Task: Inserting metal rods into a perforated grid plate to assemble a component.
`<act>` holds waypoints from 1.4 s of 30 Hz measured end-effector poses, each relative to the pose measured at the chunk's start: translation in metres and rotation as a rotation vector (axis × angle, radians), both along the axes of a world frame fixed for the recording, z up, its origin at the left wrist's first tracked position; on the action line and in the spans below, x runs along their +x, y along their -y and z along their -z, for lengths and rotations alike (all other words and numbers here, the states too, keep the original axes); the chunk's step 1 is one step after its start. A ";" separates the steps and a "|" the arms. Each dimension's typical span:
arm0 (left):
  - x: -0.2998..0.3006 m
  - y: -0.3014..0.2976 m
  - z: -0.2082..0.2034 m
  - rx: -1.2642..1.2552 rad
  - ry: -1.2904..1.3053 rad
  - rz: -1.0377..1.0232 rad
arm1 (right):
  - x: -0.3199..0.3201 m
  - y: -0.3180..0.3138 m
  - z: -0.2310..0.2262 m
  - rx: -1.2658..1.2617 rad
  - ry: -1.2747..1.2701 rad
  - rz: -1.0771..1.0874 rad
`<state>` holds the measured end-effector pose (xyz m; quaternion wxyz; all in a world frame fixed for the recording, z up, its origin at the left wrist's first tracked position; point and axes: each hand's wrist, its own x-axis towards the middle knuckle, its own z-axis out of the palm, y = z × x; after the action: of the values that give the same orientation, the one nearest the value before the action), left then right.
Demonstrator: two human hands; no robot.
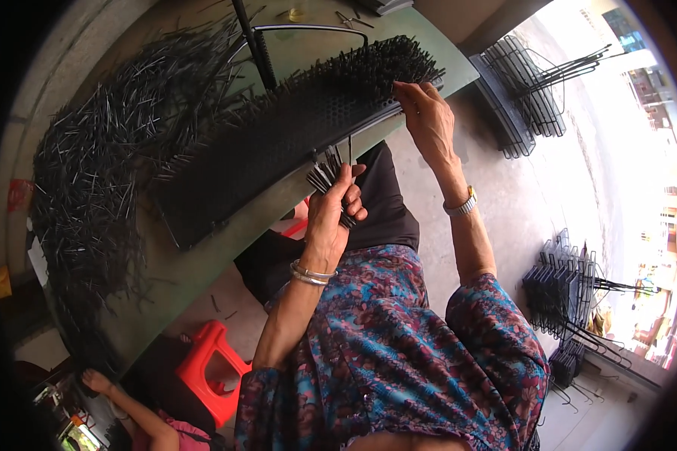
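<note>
On the table, a heap of sticks lies left of and partly behind a panel with inserted pins along its far side, while a stool stands before the table and racks stand on the floor rightward.

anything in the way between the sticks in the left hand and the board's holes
Nothing visible stands between the bundled sticks in the left hand and the holes of the perforated board except its near edge. The right hand is off to the right, by the standing sticks.
</note>
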<state>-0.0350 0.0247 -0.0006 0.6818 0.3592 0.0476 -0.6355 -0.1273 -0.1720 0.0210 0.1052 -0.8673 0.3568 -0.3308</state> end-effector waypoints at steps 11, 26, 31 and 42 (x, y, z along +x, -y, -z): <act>0.008 -0.004 -0.009 0.010 0.155 0.009 | 0.016 -0.053 -0.026 1.072 0.017 -0.460; 0.026 -0.009 -0.003 0.034 0.196 -0.001 | 0.034 -0.040 -0.043 1.153 -0.021 -0.513; 0.035 -0.012 0.011 0.067 0.080 -0.123 | 0.051 -0.026 -0.055 0.713 0.156 -0.294; 0.032 -0.006 0.012 -0.002 -0.021 -0.170 | 0.096 0.016 -0.020 0.162 0.174 -0.258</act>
<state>-0.0026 0.0311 -0.0128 0.7333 0.3465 0.0843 -0.5789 -0.0318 -0.1876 0.0406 0.2469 -0.8627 0.2578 -0.3583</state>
